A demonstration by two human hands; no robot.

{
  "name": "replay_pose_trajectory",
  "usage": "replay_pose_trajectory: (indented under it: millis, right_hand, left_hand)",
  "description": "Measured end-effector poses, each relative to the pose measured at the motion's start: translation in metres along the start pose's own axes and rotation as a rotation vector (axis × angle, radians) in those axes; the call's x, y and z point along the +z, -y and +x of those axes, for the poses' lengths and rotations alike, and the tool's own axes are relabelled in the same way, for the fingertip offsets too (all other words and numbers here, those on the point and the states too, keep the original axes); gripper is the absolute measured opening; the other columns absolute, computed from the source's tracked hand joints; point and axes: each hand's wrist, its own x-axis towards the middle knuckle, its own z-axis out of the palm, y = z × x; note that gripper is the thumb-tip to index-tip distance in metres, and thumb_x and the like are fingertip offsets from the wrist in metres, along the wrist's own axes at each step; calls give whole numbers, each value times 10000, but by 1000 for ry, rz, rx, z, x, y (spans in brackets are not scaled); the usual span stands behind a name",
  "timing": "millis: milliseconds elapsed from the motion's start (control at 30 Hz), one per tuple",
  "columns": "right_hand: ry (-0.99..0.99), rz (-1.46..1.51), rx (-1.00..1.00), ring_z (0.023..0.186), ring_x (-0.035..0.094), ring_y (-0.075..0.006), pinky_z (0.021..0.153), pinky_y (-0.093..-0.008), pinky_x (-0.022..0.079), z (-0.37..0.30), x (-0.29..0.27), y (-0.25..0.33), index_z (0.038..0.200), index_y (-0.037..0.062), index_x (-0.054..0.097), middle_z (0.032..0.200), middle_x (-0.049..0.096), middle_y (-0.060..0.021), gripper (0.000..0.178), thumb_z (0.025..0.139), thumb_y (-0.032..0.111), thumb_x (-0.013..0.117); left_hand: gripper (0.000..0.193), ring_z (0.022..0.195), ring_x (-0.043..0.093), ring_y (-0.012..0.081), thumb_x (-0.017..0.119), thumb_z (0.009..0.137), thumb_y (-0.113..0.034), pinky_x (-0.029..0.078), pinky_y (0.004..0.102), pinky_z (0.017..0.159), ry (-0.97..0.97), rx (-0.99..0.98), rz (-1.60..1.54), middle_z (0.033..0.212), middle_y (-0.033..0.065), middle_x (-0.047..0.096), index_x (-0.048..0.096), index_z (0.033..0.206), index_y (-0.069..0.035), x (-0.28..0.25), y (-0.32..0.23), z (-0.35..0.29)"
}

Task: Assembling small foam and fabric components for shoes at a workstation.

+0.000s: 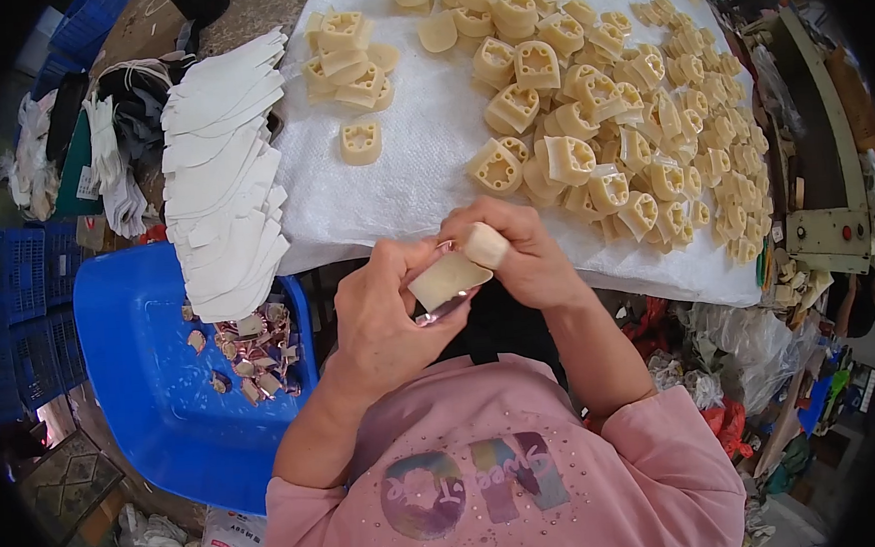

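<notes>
In front of my chest, above the lap, my left hand (385, 312) is closed around a beige shoe heel (448, 278) partly wrapped in shiny pink metallic sheet. My right hand (516, 254) grips the heel's upper right side, its fingers bent against the edge. A cream, rounded cover (486, 245) sits where the right thumb is, seemingly over its tip. The heel's flat pale face points up, and the metallic sheet shows along its lower edge. My palms hide the rest of it.
A white-covered table (413, 195) carries a large pile of beige heels (597, 103) and a single heel (360, 143). Overlapping white cut sheets (221, 176) hang at its left edge. Below, a blue basin (152, 361) holds pink-wrapped heels (262, 354). A machine (826, 235) stands at right.
</notes>
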Motion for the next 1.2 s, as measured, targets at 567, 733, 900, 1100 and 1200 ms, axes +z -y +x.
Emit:
replay_pose_trajectory:
  millis: [567,733,900,1100,1200]
  right_hand:
    - [-168,550,47,821,578,-150,741,-273,465,-10,31,-18,1042,-6,545,949,610,-87,245,956,179,409]
    - [-218,-223,2,869,581,-161,769,-275,460,-7,31,-13,1052,-10,547,961,612,-97,245,949,161,405]
    - [-196,-215,2,895,573,-154,778,-282,455,-4,29,-23,1073,-9,547,982,611,-83,255,951,176,420]
    - [-92,451,215,968,579,-192,858,-342,471,-3,27,-30,1137,-16,513,1050,586,-117,454,945,391,450]
    - [-40,466,197,788,511,-82,696,-228,413,1,32,-32,1134,31,547,975,597,-36,370,963,343,442]
  left_hand:
    - [454,588,643,257,816,586,-102,515,300,535,-267,2,84,698,137,599,491,879,19,24,10,-10]
    - [427,554,626,250,797,611,-80,509,295,514,-336,91,190,678,132,586,495,888,39,29,18,-11]
    - [426,562,626,248,794,614,-69,512,293,523,-332,97,211,688,132,587,495,897,42,23,23,-10]
    - [468,620,645,249,810,589,-55,521,295,555,-337,92,167,747,140,612,499,927,32,12,28,-15]
    - [489,653,656,242,815,586,-53,527,295,570,-354,75,161,793,149,627,502,952,31,2,29,-19]
